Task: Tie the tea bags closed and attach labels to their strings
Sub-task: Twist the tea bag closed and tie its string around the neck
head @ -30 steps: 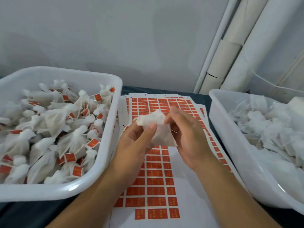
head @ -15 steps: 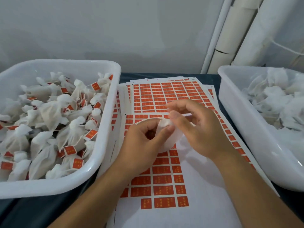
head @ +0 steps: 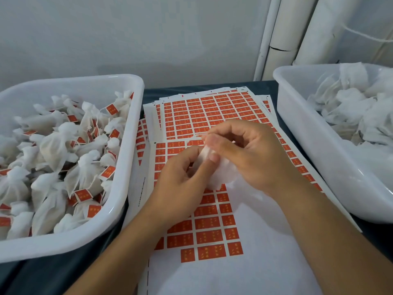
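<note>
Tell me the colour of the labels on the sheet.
Orange-red labels on a white sheet, head view.

Your right hand (head: 251, 154) covers most of the tea bag (head: 221, 173), so you cannot tell how its neck is gathered or where its string runs; the fingertips (head: 212, 143) there are smeared by motion blur. Your left hand (head: 180, 179) hides the bag's near-left side. The left bin (head: 127, 167) beside the label sheets (head: 212, 231) is cut off by the left edge, and the right bin (head: 302, 145) by the right edge. The print on the orange labels is too small to read. The loose white bags (head: 350, 107) in the right bin blur into one mass. The sheets run off the bottom edge.
</note>
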A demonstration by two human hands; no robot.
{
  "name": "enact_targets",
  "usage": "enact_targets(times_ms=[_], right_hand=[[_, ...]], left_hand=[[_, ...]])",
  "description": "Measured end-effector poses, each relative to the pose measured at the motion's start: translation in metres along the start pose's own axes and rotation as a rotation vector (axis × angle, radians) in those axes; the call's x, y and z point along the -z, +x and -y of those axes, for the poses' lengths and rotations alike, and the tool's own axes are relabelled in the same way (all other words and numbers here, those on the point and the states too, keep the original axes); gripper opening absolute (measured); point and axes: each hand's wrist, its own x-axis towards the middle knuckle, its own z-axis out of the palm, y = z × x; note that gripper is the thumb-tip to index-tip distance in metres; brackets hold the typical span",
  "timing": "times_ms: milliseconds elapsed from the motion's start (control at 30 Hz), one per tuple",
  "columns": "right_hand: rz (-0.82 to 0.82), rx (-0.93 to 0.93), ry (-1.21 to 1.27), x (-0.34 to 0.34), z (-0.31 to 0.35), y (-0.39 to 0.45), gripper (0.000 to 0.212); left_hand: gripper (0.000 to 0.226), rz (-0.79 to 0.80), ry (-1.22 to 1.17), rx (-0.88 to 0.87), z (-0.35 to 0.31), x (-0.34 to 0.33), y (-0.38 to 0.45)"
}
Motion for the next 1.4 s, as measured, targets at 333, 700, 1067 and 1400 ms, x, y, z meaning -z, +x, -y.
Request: enact_targets(times_ms=[333,700,1067,1400], right_hand=[[-0.265,-0.165,0.279,0.005,-0.001,0.002,0.013],[-0.206,-0.075,0.406,0.013,0.002,0.001,0.012],[0.081,0.025,0.319,0.002,0.005,-0.007,0.014],[0.197,-0.335,0.352,-0.011,-0.008,-0.006,0.015]], left_hand=[[0.055,0.107,0.269,0.007,0.007,-0.007,-0.006],[0.029,-0.117,0.39,0.036,0.005,-0.008,-0.007],[0.047,0.12,-0.645,0.499,-0.001,0.003,0.007],[0.038,-0.067,-0.826,0.41,-0.004,0.016,0.007]])
